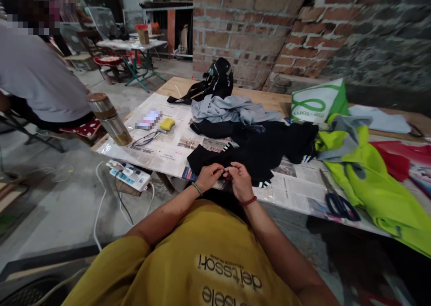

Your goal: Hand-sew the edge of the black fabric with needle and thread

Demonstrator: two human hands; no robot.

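Close to the table's near edge, my left hand [210, 176] and my right hand [239, 181] meet, their fingertips pinched together. Whatever is between the fingers is too small to make out. Just behind and under them lies a crumpled black garment [252, 146] with white stripes at its edges. A green bead bracelet [197, 189] circles my left wrist, and a red one [248, 201] my right.
Scissors [336, 200] and a yellow-green garment [360, 162] lie right on the newspaper-covered table [148, 155]. Grey cloth [232, 108] and a black bag [220, 77] are behind. Left are a steel flask [114, 122], glasses [146, 138] and a power strip [129, 175]. A person [43, 72] sits nearby.
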